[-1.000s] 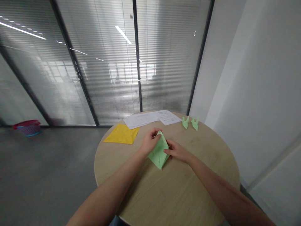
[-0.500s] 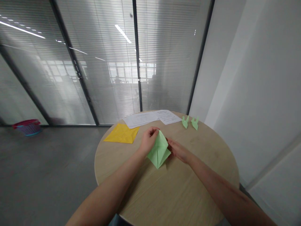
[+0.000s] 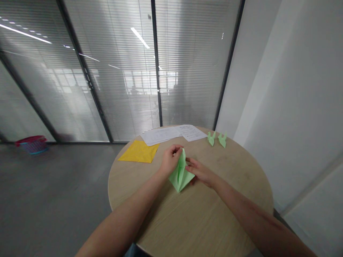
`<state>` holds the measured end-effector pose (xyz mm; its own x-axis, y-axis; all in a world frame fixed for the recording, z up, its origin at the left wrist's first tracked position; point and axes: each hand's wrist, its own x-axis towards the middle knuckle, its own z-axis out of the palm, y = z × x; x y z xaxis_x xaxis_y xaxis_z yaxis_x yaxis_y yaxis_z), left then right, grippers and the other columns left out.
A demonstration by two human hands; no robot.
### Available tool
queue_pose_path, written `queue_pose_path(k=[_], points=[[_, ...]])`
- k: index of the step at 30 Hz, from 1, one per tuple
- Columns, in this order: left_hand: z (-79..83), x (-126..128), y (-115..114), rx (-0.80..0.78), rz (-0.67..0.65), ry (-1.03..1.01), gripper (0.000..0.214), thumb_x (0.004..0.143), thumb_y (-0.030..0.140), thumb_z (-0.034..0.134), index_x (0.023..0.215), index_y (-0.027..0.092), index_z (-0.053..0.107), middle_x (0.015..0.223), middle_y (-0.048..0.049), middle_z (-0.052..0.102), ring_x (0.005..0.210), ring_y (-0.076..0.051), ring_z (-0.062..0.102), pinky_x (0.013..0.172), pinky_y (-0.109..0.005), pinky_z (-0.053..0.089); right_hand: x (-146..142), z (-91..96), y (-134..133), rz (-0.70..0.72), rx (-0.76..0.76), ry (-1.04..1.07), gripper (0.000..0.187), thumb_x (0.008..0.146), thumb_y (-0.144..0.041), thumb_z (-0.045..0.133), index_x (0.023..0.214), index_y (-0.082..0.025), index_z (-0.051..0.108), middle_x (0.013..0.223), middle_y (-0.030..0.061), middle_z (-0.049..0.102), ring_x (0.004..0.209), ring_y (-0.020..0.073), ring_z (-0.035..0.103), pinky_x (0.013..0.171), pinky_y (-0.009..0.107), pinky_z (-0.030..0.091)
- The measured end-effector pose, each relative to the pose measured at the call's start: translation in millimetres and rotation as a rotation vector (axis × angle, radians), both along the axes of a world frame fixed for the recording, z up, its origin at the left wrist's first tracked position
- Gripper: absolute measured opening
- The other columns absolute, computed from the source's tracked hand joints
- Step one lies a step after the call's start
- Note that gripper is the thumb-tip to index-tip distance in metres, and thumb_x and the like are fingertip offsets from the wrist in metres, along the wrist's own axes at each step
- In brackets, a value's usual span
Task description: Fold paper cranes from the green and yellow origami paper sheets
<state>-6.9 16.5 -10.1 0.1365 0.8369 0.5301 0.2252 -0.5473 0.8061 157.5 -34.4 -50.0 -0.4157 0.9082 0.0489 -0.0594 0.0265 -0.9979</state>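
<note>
A light green sheet of origami paper (image 3: 179, 178), folded into a kite-like shape with creased flaps, stands tilted above the table with its lower point toward me. My left hand (image 3: 171, 157) pinches its top corner between thumb and fingers. At its right side is my right hand (image 3: 198, 170), gripping the right flap, with some fingertips over the front and others partly hidden behind the paper. A fold along the middle of the sheet gapes a little. Two finished green paper cranes (image 3: 211, 139) sit at the far right of the table.
The round wooden table (image 3: 227, 200) carries a yellow paper packet (image 3: 139, 151) at the left and white printed sheets (image 3: 160, 135) at the back. A red and blue basket (image 3: 33, 144) is on the floor far left. Glass partitions with blinds stand behind the table.
My right fingers have come round from the paper's right edge onto its front. The right flap has been pushed inward, so the upper part looks narrower. My left hand keeps its pinch.
</note>
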Motion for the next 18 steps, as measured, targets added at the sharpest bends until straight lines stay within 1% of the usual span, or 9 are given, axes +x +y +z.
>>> queue_pose_path(k=[3,6,8,10,13,16,18], points=[[-0.9,0.1,-0.1,0.022,0.007,0.01,0.026,0.085,0.027,0.053,0.105,0.018,0.067,0.082,-0.0021,0.066,0.073,-0.014,0.059,0.066,-0.025,0.046,-1.6,-1.2,2.1,-0.013,-0.001,0.006,0.058,0.081,-0.046,0.066,0.131,-0.024,0.047,0.084,0.0029,0.063,0.058,0.0135,0.058,0.042,0.021,0.046],[-2.2,-0.3,0.4,0.038,-0.007,-0.007,0.033,0.086,0.026,0.053,0.116,0.018,0.062,0.082,-0.0017,0.064,0.073,-0.014,0.059,0.067,-0.025,0.046,-1.9,-2.3,4.6,-0.039,-0.007,0.034,0.057,0.08,-0.042,0.068,0.13,-0.022,0.048,0.075,0.0007,0.063,0.053,0.0113,0.056,0.044,0.02,0.044],[-3.0,-0.8,0.9,0.053,-0.015,-0.001,0.037,0.086,0.026,0.052,0.122,0.019,0.059,0.087,-0.0027,0.065,0.076,-0.015,0.06,0.069,-0.026,0.048,-0.6,-4.1,7.1,-0.044,-0.003,0.056,0.058,0.079,-0.039,0.07,0.13,-0.022,0.049,0.078,0.0016,0.066,0.056,0.0118,0.058,0.049,0.021,0.046],[-3.4,-1.2,1.1,0.053,-0.008,0.022,0.04,0.087,0.026,0.052,0.126,0.02,0.056,0.095,-0.005,0.065,0.08,-0.015,0.061,0.071,-0.027,0.048,1.8,-6.1,9.9,-0.054,0.009,0.067,0.058,0.078,-0.037,0.071,0.13,-0.022,0.049,0.085,0.0038,0.069,0.062,0.0134,0.062,0.054,0.023,0.049],[-2.3,-1.9,-0.1,0.02,-0.004,0.067,0.046,0.085,0.025,0.055,0.13,0.021,0.053,0.107,-0.0083,0.065,0.085,-0.017,0.063,0.072,-0.028,0.05,6.0,-5.8,12.6,-0.117,0.018,0.066,0.059,0.078,-0.036,0.07,0.131,-0.023,0.049,0.094,0.0063,0.07,0.068,0.0157,0.065,0.056,0.025,0.05],[0.1,-3.0,-2.4,-0.016,-0.047,0.122,0.05,0.084,0.028,0.056,0.133,0.02,0.051,0.105,-0.0083,0.068,0.085,-0.019,0.064,0.073,-0.03,0.05,9.7,0.9,11.7,-0.163,0.014,0.079,0.059,0.077,-0.037,0.07,0.131,-0.023,0.049,0.096,0.0068,0.07,0.067,0.0165,0.064,0.051,0.024,0.05],[1.2,-3.8,-3.5,-0.034,-0.092,0.15,0.047,0.084,0.031,0.056,0.13,0.02,0.054,0.103,-0.0071,0.069,0.085,-0.02,0.064,0.075,-0.03,0.05,11.7,6.3,10.0,-0.162,0.015,0.103,0.058,0.077,-0.037,0.07,0.13,-0.023,0.051,0.096,0.0065,0.069,0.066,0.0162,0.064,0.05,0.025,0.05]])
